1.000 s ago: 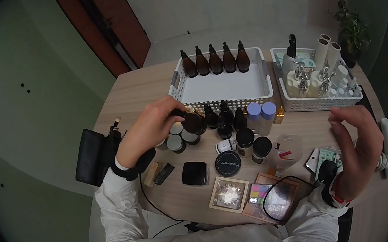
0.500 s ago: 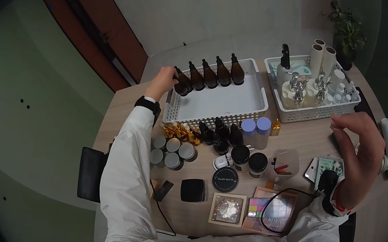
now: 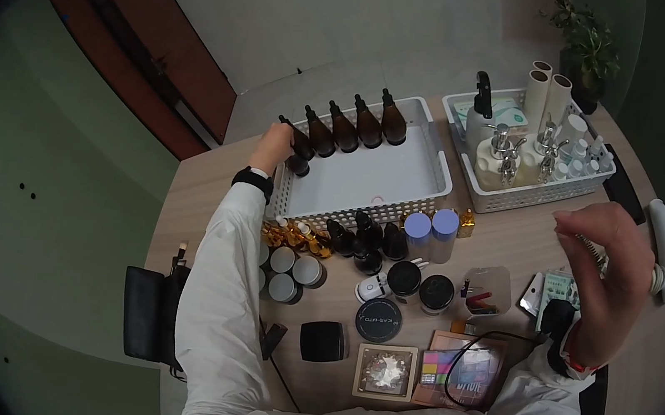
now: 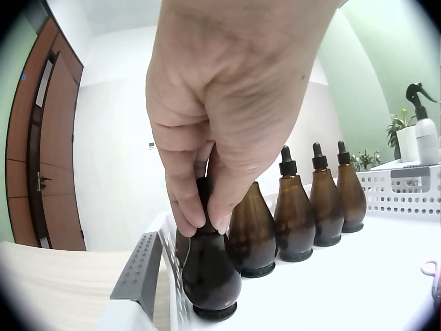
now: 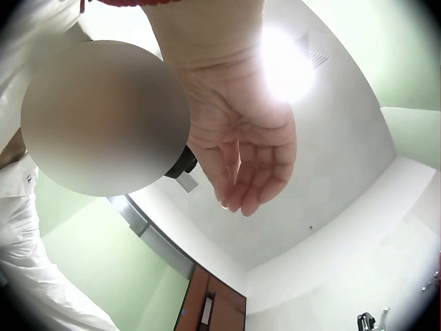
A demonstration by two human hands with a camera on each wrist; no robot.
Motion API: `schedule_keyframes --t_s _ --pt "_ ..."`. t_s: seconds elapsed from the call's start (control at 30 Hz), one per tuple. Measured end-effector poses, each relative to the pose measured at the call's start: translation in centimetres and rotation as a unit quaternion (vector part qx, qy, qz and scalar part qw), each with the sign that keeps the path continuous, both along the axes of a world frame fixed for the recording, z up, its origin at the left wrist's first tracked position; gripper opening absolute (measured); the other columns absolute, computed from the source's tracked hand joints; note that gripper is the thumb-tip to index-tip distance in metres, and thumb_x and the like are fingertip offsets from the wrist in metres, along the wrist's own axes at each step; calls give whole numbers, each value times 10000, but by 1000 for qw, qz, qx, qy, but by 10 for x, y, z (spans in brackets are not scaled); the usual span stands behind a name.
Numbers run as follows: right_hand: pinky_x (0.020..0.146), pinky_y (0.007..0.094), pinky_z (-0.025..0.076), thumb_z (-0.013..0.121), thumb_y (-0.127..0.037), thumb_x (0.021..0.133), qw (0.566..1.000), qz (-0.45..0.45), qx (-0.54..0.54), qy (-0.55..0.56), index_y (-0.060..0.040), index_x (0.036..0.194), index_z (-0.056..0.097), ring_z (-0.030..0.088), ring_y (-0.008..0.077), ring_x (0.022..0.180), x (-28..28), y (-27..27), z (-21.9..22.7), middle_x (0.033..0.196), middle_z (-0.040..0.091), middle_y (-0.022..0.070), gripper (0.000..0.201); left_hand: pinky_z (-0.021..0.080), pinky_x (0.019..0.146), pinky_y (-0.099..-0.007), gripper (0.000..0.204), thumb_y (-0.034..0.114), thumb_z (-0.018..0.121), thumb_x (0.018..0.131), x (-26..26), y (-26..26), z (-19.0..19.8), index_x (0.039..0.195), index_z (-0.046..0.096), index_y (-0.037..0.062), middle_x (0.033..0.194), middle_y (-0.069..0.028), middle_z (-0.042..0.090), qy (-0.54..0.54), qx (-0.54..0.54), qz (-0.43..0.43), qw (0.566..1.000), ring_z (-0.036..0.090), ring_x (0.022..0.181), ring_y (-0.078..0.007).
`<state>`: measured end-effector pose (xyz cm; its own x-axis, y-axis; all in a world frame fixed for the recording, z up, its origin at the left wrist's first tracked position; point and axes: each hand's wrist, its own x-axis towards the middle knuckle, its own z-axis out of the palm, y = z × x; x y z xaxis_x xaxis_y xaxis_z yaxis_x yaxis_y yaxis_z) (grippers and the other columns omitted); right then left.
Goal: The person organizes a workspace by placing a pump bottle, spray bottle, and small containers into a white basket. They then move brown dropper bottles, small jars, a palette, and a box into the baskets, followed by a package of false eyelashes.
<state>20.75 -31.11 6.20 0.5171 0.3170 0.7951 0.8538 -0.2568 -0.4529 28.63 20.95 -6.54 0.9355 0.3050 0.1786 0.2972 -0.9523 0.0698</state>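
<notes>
My left hand [image 3: 272, 149] is over the left end of a white perforated basket [image 3: 400, 207]. Its thumb and fingers pinch the neck of a dark, round-bellied dropper bottle [image 4: 212, 272], whose base is close to the basket floor, beside the left wall. A row of brown dropper bottles [image 4: 295, 221] stands upright along the basket's far side, the nearest right beside the pinched one. My right hand [image 3: 612, 265] is raised over the table's right side, fingers loosely bent and holding nothing; the right wrist view shows its palm.
A second basket [image 3: 536, 196] holds pump bottles, a spray bottle and white tubes. In front stand several small black bottles [image 3: 369, 229], amber bottles [image 3: 305, 240], silver-lidded jars [image 3: 309, 271] and lilac-capped bottles [image 3: 445, 222]. Makeup palettes [image 3: 462, 371] lie near the front edge.
My left hand has carried the dark bottle from above the silver-lidded jars, away from me, into the left end of the basket. The right hand stays raised in much the same pose.
</notes>
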Motion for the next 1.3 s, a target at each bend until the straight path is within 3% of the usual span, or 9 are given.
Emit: schedule_keyframes --t_s 0.27,0.47,0.53,0.6,0.73,0.87,0.93,1.0,1.3 --pt "633 289 448 642 130 670 1000 -5 -11 3 21 908 668 600 212 714 2 5 -3 792 649 107 263 525 733 -386 211 17 770 625 -1 11 -5 807 665 -1 839 -185 663 -26 -26 5 999 635 822 -350" --pt "630 276 448 635 137 681 1000 -9 -20 -1 33 901 661 599 200 713 1 5 -1 791 643 112 245 499 798 -388 243 62 753 683 -25 -28 35 895 648 11 993 -180 597 -36 14 28 999 595 926 -357" --pt "629 270 447 632 140 684 1000 -11 -19 5 37 900 659 598 195 714 0 5 -2 792 641 114 241 487 804 -392 214 104 723 735 -35 -49 60 905 631 12 1051 -173 550 -60 -3 13 998 577 933 -353" --pt "630 261 447 626 143 688 1000 -4 -10 5 43 901 657 597 190 714 1 4 -3 792 636 118 237 494 762 -388 170 116 691 769 -51 -73 81 871 620 0 972 -164 574 -74 10 -19 997 590 863 -332" --pt "641 261 450 622 143 693 1000 3 -20 4 46 902 655 599 192 722 -2 5 -2 799 636 119 233 500 726 -374 167 96 691 768 -85 -123 103 877 622 -9 906 -163 613 -2 -56 -151 987 617 808 -301" --pt "658 264 450 624 138 699 1000 12 -17 16 47 904 652 603 193 744 -5 4 -1 812 639 121 227 510 721 -373 263 126 743 731 -115 -158 78 928 638 -13 903 -172 642 78 -77 -228 968 635 832 -303" --pt "664 266 450 626 135 700 1000 17 -13 15 46 905 652 605 194 752 -6 4 -1 816 640 121 226 512 737 -379 291 121 748 722 -120 -163 62 958 641 -12 888 -182 643 81 -57 -231 968 631 850 -323" --pt "669 270 450 635 126 701 1000 23 -12 9 36 906 657 606 193 755 -5 3 -2 817 642 114 225 504 766 -381 308 126 752 719 -118 -165 49 968 640 -14 908 -190 642 165 -93 -204 960 621 870 -340" --pt "660 274 449 650 111 683 999 33 -19 -6 28 889 659 615 203 740 -5 3 -2 802 651 108 223 494 771 -411 215 70 707 744 -122 -172 23 910 613 -31 913 -188 598 109 -57 -222 967 599 863 -360"
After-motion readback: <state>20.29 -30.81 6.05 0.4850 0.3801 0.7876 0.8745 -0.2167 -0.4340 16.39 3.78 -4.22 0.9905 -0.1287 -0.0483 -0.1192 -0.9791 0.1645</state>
